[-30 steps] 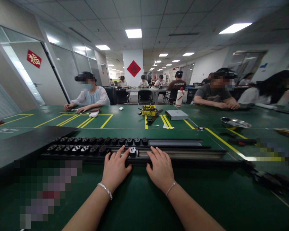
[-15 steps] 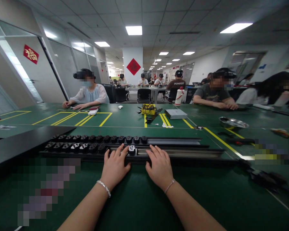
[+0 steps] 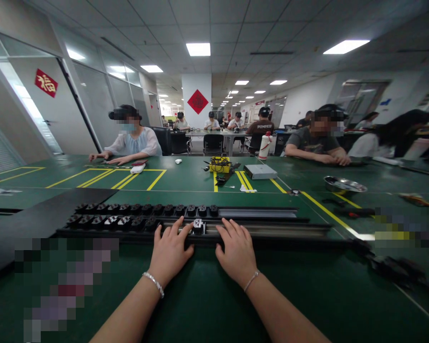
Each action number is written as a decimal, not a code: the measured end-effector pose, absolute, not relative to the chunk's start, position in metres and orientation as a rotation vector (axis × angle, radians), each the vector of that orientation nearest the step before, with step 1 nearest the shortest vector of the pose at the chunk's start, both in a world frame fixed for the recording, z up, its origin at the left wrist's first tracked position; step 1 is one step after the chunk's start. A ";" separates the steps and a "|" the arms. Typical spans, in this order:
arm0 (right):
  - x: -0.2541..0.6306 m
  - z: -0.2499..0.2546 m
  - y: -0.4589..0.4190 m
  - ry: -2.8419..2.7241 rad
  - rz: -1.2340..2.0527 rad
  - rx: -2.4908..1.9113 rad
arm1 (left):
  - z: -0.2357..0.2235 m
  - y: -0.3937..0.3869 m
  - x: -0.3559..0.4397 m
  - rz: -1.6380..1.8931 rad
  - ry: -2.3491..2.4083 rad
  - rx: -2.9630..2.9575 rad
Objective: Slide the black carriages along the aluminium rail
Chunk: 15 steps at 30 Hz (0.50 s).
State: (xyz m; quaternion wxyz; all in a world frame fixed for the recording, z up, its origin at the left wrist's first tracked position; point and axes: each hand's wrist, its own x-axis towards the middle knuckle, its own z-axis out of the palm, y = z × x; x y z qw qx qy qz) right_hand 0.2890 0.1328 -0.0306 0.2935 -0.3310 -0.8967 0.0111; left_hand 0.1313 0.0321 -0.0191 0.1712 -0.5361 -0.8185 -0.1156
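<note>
My left hand [image 3: 170,247] lies palm down on the near black track rail [image 3: 271,232], fingers spread and stretched forward over it. On the same rail, further right, rests my right hand [image 3: 236,247], its fingers also extended. Between the two hands a single small module [image 3: 199,225], which looks like a socket block with a bright top, sits in the channel. My left index finger is close beside it; whether they touch I cannot tell. Several dark socket-like modules [image 3: 110,221] fill the channel left of my hand. Behind it runs a second rail [image 3: 257,212] with a similar row.
A dark flat panel [image 3: 28,224] lies at left. Across the green table [image 3: 157,309] are a yellow box with cables [image 3: 219,164], a grey box [image 3: 260,171], a metal bowl [image 3: 345,184] and a white bottle [image 3: 265,145]. Black parts [image 3: 389,259] lie at right. Co-workers sit opposite.
The single module has shifted slightly right along the channel, away from my left index finger. Both my hands stay nearly in place on the rail.
</note>
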 end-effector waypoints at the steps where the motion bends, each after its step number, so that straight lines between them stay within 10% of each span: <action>1: 0.289 -0.031 0.133 -2.388 0.029 -0.881 | -0.019 0.032 0.131 -0.323 -2.327 -1.521; 15: 0.289 -0.029 0.131 -2.406 0.011 -0.892 | -0.019 0.032 0.133 -0.341 -2.253 -1.589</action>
